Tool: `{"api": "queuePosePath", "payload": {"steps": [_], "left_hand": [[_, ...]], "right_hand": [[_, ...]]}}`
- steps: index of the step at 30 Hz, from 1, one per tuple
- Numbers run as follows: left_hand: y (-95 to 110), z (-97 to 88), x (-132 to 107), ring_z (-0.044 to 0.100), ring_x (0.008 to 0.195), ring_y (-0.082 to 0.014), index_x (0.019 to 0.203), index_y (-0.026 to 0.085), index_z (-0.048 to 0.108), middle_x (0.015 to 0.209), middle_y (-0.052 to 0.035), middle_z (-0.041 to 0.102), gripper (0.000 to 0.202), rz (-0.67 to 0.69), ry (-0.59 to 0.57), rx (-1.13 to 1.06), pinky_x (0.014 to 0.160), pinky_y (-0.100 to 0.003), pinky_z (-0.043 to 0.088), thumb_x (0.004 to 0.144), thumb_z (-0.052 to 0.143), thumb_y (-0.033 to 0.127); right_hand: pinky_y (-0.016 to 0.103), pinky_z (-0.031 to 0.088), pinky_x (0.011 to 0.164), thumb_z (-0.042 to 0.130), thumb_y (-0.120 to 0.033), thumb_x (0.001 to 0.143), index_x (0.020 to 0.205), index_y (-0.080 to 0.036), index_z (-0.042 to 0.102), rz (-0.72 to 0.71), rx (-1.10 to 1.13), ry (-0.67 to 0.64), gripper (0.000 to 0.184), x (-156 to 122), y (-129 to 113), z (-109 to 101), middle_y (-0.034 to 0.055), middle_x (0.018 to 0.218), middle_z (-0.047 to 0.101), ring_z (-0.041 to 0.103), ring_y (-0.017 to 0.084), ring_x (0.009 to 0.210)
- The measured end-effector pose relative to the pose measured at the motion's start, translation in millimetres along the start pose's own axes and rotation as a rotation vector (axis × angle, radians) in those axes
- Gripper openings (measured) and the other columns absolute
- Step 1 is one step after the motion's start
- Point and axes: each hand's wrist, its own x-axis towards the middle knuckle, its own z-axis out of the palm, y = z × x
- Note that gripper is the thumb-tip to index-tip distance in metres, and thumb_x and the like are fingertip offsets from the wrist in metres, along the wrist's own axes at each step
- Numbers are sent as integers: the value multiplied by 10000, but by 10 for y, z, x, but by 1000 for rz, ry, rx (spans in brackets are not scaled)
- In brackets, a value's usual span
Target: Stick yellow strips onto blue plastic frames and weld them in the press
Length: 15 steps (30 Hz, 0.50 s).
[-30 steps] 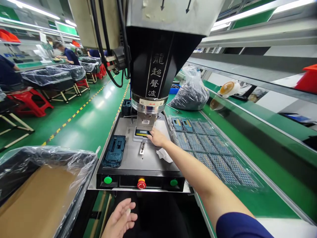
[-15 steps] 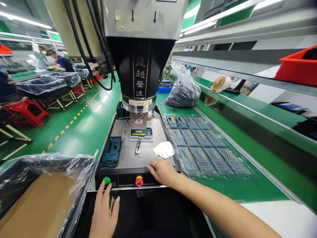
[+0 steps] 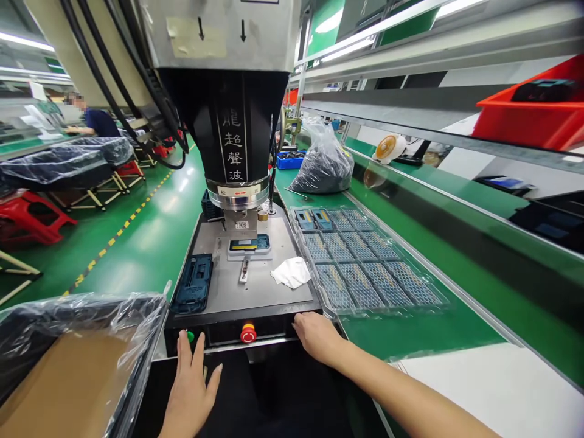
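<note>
Head camera: part sits loaded under the raised press, left hand flat and empty at the green button, right hand loosely curled, empty, on the panel

Tray right of press plate — cloth on plate.

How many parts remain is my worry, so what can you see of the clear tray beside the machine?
The clear plastic tray is a thin, glossy moulded sheet with a grid of rectangular pockets, floors cross-hatched. It lies flat on the green bench, left edge alongside the machine's base plate. Two blue parts sit in far-left pockets; the others look empty. The right hand is by its near-left corner; contact unclear.
</note>
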Motion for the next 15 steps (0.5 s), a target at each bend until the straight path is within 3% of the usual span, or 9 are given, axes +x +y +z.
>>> {"api": "queuePosePath", "payload": {"steps": [4, 7, 10, 15], "left_hand": [[113, -89, -38, 281, 1343, -374, 1315, 210, 444, 1523, -114, 201, 618, -124, 104, -238, 1049, -515, 354, 763, 548, 467], [119, -30, -105, 374, 1295, -323, 1210, 193, 533, 1391, -129, 423, 505, -96, 132, -301, 1082, -471, 319, 778, 530, 455], [3, 183, -205, 421, 1268, -256, 1219, 177, 526, 1325, -120, 508, 483, -21, -108, -147, 1096, -421, 306, 827, 430, 443], [-207, 654, -414, 273, 1367, -284, 1367, 85, 371, 1475, -191, 309, 662, -86, -641, 329, 1096, -425, 270, 765, 473, 340]], "right_hand": [[268, 409, 650, 424, -237, 899, 781, -163, 616, -3, 51, 50, 237, -61, -8, 22, 79, 798, 676, 639, 206, 768], [252, 382, 627, 433, -249, 892, 768, -178, 622, -8, 100, 42, 237, -111, -42, 45, 56, 777, 677, 634, 186, 748], [244, 359, 614, 441, -269, 886, 772, -190, 634, -25, 144, 23, 238, -146, -87, 27, 42, 769, 679, 630, 172, 742], [244, 355, 631, 435, -303, 891, 826, -192, 655, -40, 183, 62, 255, -112, -97, -122, 44, 802, 684, 619, 163, 755]]}}
